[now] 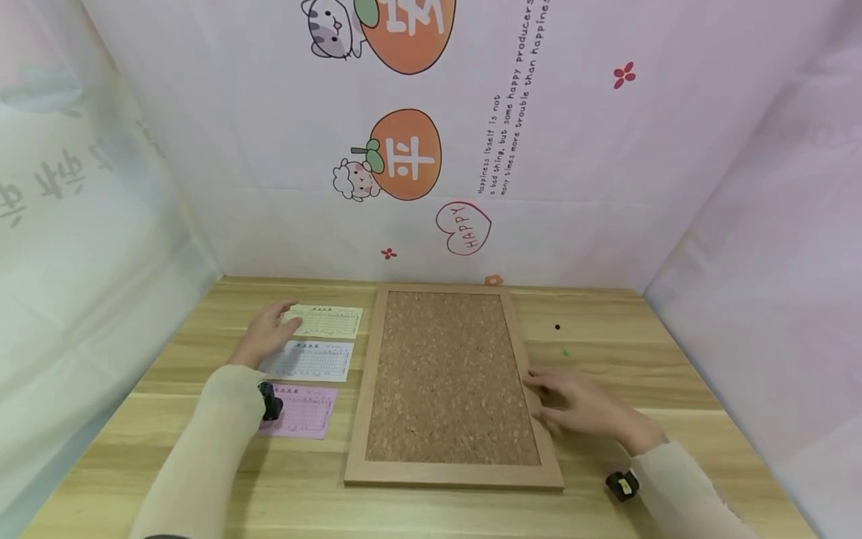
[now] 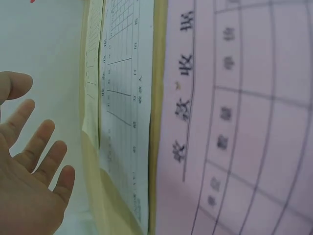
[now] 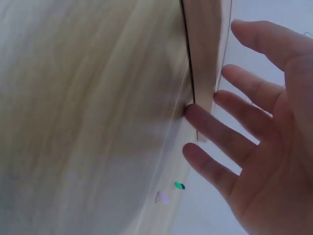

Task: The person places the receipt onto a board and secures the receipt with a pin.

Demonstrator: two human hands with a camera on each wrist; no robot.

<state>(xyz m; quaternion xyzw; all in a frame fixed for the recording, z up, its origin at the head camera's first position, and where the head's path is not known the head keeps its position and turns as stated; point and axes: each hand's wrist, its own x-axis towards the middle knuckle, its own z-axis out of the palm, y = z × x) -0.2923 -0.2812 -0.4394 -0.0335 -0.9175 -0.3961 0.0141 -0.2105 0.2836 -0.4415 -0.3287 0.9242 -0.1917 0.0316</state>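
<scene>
A cork board [image 1: 444,382] in a light wooden frame lies flat on the wooden table [image 1: 431,509]. To its left lie three printed slips in a column: yellow [image 1: 330,321] at the back, white [image 1: 313,361] in the middle, pink [image 1: 303,410] at the front. My left hand [image 1: 268,335] reaches over the yellow slip's left edge with straight, spread fingers, holding nothing. The left wrist view shows the same open hand [image 2: 34,166] beside the pink slip [image 2: 234,122] and white slip [image 2: 124,98]. My right hand [image 1: 575,403] is open, fingertips at the frame's right rail [image 3: 203,68].
A black pin [image 1: 557,327] and a green pin [image 1: 565,352] lie on the table right of the board; the green pin [image 3: 179,186] also shows near my right fingers. White printed sheeting walls off the back and both sides. A small camera sits at each wrist.
</scene>
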